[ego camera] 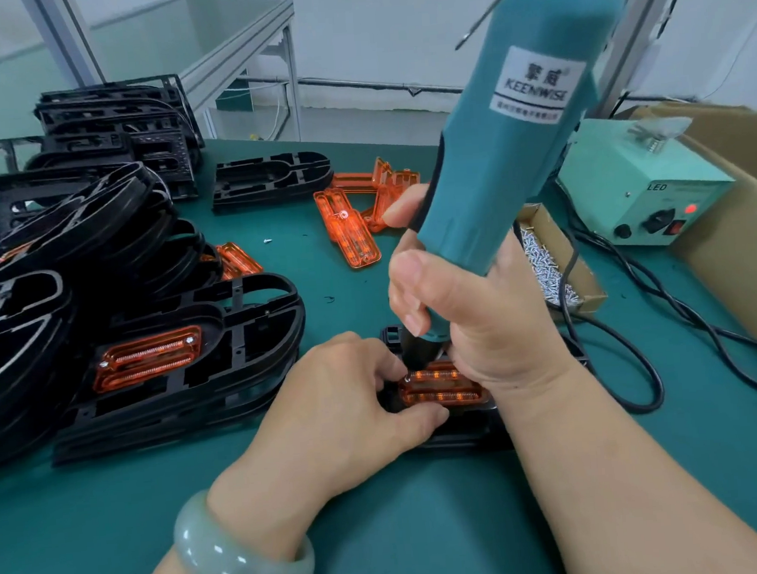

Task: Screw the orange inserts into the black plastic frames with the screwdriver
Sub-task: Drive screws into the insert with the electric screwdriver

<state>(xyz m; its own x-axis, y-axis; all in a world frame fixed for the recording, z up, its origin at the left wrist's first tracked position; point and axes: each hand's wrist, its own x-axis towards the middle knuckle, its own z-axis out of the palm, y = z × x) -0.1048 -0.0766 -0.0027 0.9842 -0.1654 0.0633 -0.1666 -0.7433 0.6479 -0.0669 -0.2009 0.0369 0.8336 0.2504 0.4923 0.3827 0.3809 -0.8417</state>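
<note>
The orange insert (442, 387) in hand lies seated in a black frame (463, 437) on the green mat (116, 529), just right of centre in the lower half of the frame; it looks a thin, translucent moulding, light and stiff but likely to crack or slide if the bit pushes off-line, so it is best held by its edges and pressed flat into its pocket; the black frame seems a rigid, light skeleton that could skate on the mat unless weighted from above; the left hand (352, 391) comes in from the lower left, wrist low, fingers curled, thumb and fingertips pinching the near left end of the insert and bearing down on it; the right hand (473, 316) is wrapped in a full fist round the lower barrel of the teal screwdriver (505, 143), which rises steeply toward the upper right, tilted slightly; its tip is hidden behind that hand, so whether it sits on a screw cannot be told; the tool looks bulky and top-heavy, which favours this low grip.
</note>
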